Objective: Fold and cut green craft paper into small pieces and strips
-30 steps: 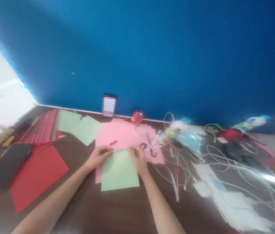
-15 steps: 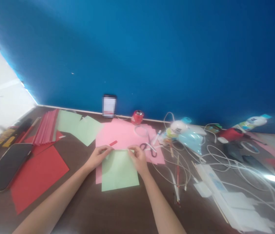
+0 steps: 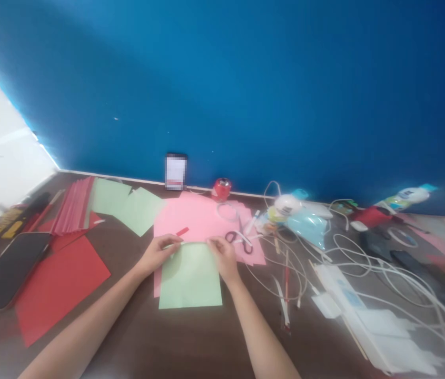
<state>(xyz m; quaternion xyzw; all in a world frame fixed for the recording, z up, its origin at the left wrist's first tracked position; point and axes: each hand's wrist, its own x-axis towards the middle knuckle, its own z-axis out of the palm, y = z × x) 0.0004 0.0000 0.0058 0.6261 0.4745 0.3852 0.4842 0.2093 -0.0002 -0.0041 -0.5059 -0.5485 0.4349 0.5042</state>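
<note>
A light green sheet of paper (image 3: 190, 279) lies in front of me, partly over pink sheets (image 3: 190, 216). My left hand (image 3: 161, 252) pinches its far left corner between thumb and fingers. At the far right corner, my right hand (image 3: 222, 255) grips the same edge, which looks narrowly folded, though blur hides the detail. A small red strip (image 3: 183, 231) rests on the pink paper just beyond my left fingers. Dark-handled scissors (image 3: 240, 240) lie on the pink sheets to the right of my right hand.
Left are red paper (image 3: 64, 287), a dark phone (image 3: 7, 271), pleated pink paper (image 3: 74, 205) and more green sheets (image 3: 139, 210). A phone (image 3: 175, 172) leans on the blue wall. Right lie a red round item (image 3: 221, 189), glue bottles (image 3: 287, 205), tangled white cables and a power strip (image 3: 338, 289).
The green sheet's near edge has swung slightly to the left, so it lies straighter. Both hands keep their grip on its far edge and have hardly moved.
</note>
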